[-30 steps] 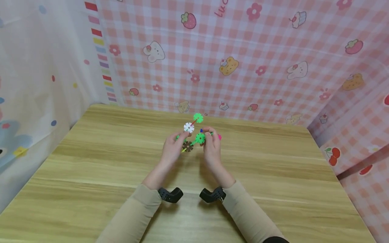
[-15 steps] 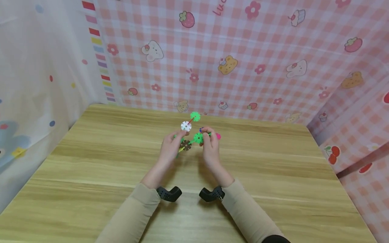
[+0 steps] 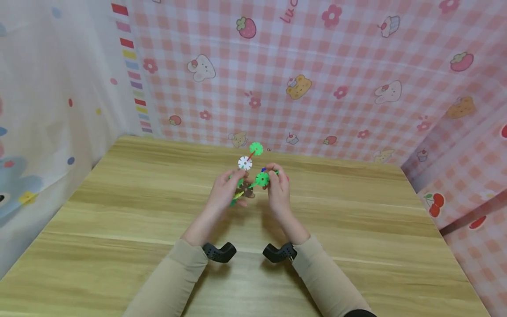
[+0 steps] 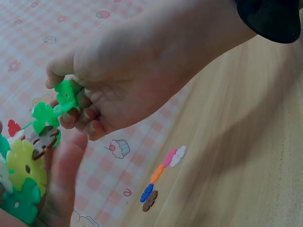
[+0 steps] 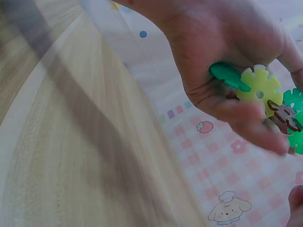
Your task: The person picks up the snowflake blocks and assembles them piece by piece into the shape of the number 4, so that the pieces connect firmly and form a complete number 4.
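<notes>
– Fingers 1st, pls: what's each set doing?
– R hand [image 3: 279, 190]: fingertips clamped on the green disc [image 3: 262, 179]. L hand [image 3: 225, 187]: fingers curled round the other pcs, thumb by the near edge of the white disc [image 3: 244, 163].
– Where's the whole thing?
– Linked discs [image 3: 246, 189], held up btwn both hands, over the far half of the worktop [image 3: 348, 211].
– Order?
– Green disc at the right; left of it a 2nd green disc [image 4: 45, 116], then a brown disc [image 4: 45, 140], then a yellow disc [image 5: 260, 92] w/ a dark-green disc [image 5: 227, 75] in the L palm. Far side: white disc, a red disc [image 3: 251, 156] edge-on, a light-green disc [image 3: 256, 149] farthest out.
– Green joint pushed home?
– It meets the 2nd one; can't tell how deep.
– Nearby?
– Row of pcs [image 4: 163, 177], seen in L wrist view: white, pink, orange, blue, brown. Looks to lie on the worktop past the hands; R hand hides most of it in head view.
– Rest?
– Beige sleeves [image 3: 170, 273], black wrist units [image 3: 219, 252], pink check cloth [image 3: 253, 79] at far side, white cloth [image 3: 47, 75] to the left.
</notes>
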